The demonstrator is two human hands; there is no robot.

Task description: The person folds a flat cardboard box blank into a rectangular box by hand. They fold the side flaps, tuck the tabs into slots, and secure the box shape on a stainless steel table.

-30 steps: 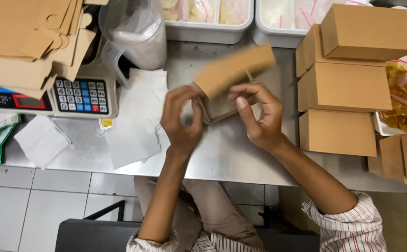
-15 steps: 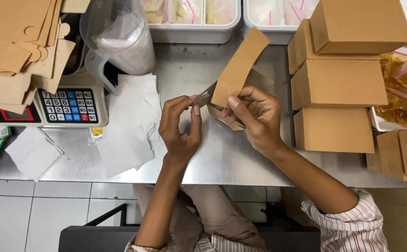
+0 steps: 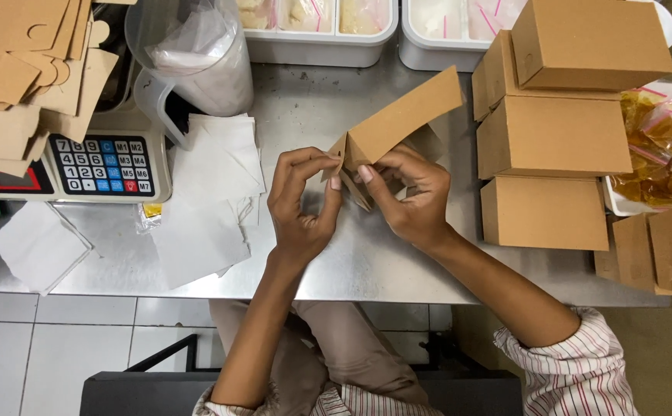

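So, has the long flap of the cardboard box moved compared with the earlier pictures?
Yes. The cardboard box flap swung up and rightward, away from the person; its tip now points toward the white tub behind it.

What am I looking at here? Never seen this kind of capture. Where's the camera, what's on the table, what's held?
No machine: one camera on a person's head looks down at their bare hands. The left hand and right hand together hold a half-folded brown cardboard box over a steel table. Finished brown boxes are stacked on the right, white paper sheets and a scale with a keypad lie to the left, and flat cardboard blanks sit far left. White tubs line the back.
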